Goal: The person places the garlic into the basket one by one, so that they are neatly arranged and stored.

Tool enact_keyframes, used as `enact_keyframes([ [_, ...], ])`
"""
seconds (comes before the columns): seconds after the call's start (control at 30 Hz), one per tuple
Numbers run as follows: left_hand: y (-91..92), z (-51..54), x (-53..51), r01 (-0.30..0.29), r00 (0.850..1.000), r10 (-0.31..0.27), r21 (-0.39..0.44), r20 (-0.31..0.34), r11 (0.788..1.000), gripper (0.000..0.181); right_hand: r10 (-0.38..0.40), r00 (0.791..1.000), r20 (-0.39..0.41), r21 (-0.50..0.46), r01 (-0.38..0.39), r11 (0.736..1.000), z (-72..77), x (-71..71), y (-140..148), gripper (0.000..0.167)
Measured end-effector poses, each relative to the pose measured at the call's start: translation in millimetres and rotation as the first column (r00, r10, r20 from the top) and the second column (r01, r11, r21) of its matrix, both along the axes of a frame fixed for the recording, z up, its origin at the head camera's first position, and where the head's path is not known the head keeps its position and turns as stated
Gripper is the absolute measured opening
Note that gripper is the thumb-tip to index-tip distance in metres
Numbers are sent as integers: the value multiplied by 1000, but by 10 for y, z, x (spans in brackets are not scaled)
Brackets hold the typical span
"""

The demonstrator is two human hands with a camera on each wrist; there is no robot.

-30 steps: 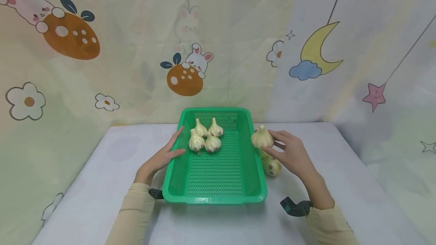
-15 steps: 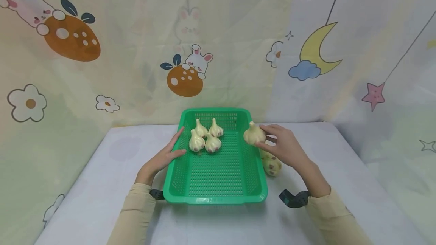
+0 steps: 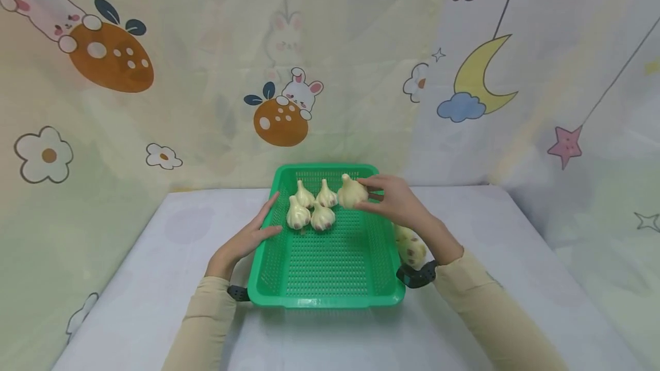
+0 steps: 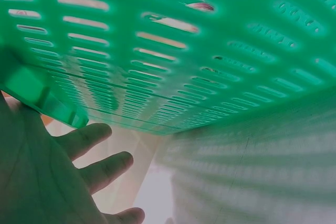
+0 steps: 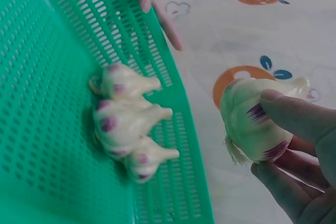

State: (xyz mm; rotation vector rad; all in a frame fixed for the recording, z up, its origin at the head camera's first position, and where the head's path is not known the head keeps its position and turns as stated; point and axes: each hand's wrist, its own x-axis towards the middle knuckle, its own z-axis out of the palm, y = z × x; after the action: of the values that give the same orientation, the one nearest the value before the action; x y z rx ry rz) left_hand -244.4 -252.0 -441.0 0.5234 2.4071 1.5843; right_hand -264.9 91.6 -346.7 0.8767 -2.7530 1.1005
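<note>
Right hand (image 3: 396,199) pinches pale, round garlic bulb (image 3: 352,194), head-view centre.
Left hand (image 3: 242,241), fingers spread, touches green plastic basket (image 3: 326,303).

from afar i am watching a pale printed backdrop (image 3: 361,73) hanging behind a white-topped table (image 3: 515,245), its prints showing a yellow crescent moon (image 3: 469,73) touching a blue cloud (image 3: 461,107), a pink star (image 3: 565,145) dangling farther right, and a rabbit (image 3: 48,2) clinging to a spotted brown fruit (image 3: 110,67) at upper left.
</note>
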Motion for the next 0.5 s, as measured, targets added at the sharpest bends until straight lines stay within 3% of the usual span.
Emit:
enact_keyframes([
  [0.33,-1,-10,-11,-4,1000,4,-5,-4,1000,77,70,986,154,-61,-62,996,-236,-248,-493,57],
  [0.5,-10,-15,-22,1,1000,-1,-6,-14,1000,76,91,965,246,-92,-70,993,-339,-302,-649,57],
])
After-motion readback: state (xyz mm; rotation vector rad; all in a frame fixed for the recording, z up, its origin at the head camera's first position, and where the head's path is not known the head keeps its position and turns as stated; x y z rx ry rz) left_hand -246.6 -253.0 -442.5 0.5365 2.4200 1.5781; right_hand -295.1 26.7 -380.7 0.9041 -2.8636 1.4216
